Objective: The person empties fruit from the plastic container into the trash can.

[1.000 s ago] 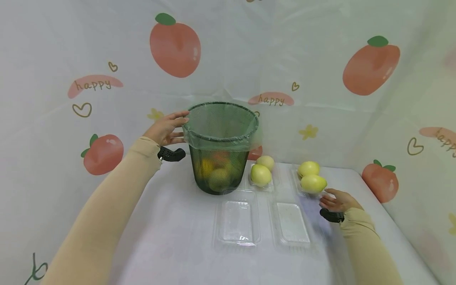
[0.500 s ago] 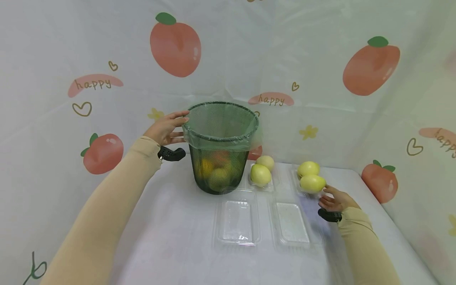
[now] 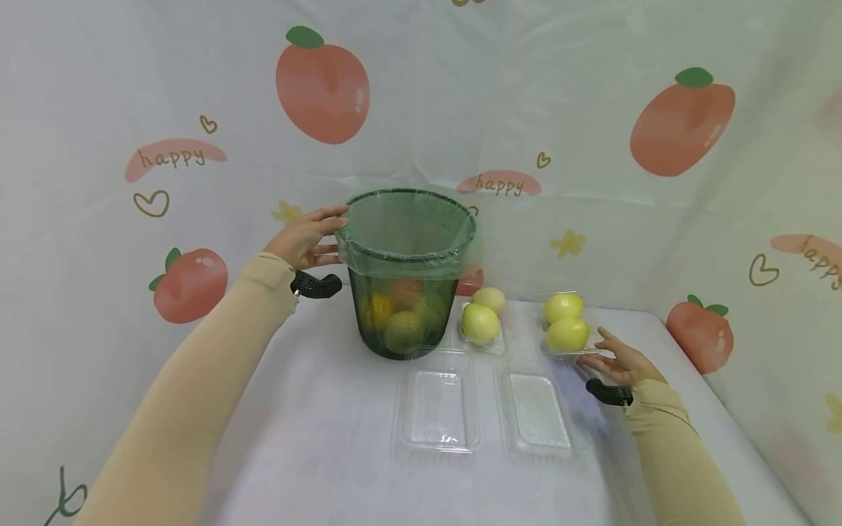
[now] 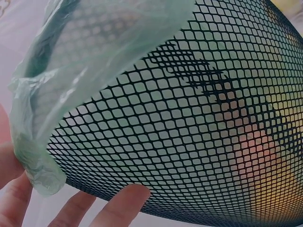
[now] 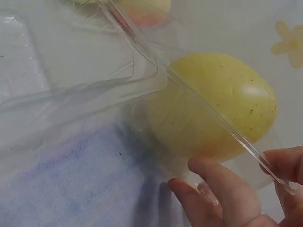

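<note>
Since the earlier frame, one fruit tray (image 5: 236,135), the clear one at the far right, has shifted slightly leftward with its two yellow fruits, and the right hand (image 3: 621,361) now pinches its near rim, thumb above and fingers below. Whether the tray is fully off the table cannot be told.

Behind everything hangs a white backdrop (image 3: 421,95) printed with peaches, hearts and the word "happy". Below it spreads a white table (image 3: 316,431), with a bluish patch (image 5: 85,175) near the right hand. On it stands an upright dark mesh bin (image 3: 408,292), its green bag (image 3: 421,269) folded over the rim. The left hand (image 3: 305,237) rests against the bin's left side, fingers apart and fairly straight, touching bag and mesh.

Two clear trays (image 3: 437,409) lie side by side in front; a third tray (image 3: 476,345), just right of the bin, holds two pale fruits (image 3: 481,324). Yellow, reddish and greenish fruits (image 3: 404,332) show through the mesh. Smallest are the two yellow fruits (image 3: 568,335), just beyond the pinched rim.
</note>
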Available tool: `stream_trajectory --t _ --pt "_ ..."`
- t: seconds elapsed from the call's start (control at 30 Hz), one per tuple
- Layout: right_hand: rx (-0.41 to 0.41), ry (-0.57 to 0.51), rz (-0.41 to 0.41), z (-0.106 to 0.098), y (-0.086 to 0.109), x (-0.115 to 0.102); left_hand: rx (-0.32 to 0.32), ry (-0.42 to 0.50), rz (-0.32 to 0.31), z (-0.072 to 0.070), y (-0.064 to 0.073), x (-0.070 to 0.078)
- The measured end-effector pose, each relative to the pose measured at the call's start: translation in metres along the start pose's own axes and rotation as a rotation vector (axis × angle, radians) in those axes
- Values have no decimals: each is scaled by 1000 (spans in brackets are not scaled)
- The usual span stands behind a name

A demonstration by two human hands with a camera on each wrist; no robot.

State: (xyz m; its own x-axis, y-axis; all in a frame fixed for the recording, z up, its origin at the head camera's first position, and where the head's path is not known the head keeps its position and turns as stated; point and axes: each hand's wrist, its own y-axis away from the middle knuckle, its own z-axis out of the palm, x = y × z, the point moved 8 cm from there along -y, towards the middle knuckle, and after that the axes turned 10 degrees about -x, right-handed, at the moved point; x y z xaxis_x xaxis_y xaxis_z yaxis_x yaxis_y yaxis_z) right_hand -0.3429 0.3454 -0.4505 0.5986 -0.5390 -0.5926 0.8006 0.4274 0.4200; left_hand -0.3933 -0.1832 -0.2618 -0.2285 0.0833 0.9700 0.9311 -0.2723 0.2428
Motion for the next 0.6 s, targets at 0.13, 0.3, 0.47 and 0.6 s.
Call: stream_trajectory --t 0.13,0.3,0.47,0.6 --pt "29 -63 -2 -1 1 1 6 3 -4 0 0 -1" --pt "67 -155 -5 -4 4 1 12 4 -6 0 -2 -1" --pt "28 -208 -9 -3 7 0 11 6 -4 -1 -2 -1" --pt "-28 -248 -18 1 9 -2 2 11 -3 -1 -1 -1"
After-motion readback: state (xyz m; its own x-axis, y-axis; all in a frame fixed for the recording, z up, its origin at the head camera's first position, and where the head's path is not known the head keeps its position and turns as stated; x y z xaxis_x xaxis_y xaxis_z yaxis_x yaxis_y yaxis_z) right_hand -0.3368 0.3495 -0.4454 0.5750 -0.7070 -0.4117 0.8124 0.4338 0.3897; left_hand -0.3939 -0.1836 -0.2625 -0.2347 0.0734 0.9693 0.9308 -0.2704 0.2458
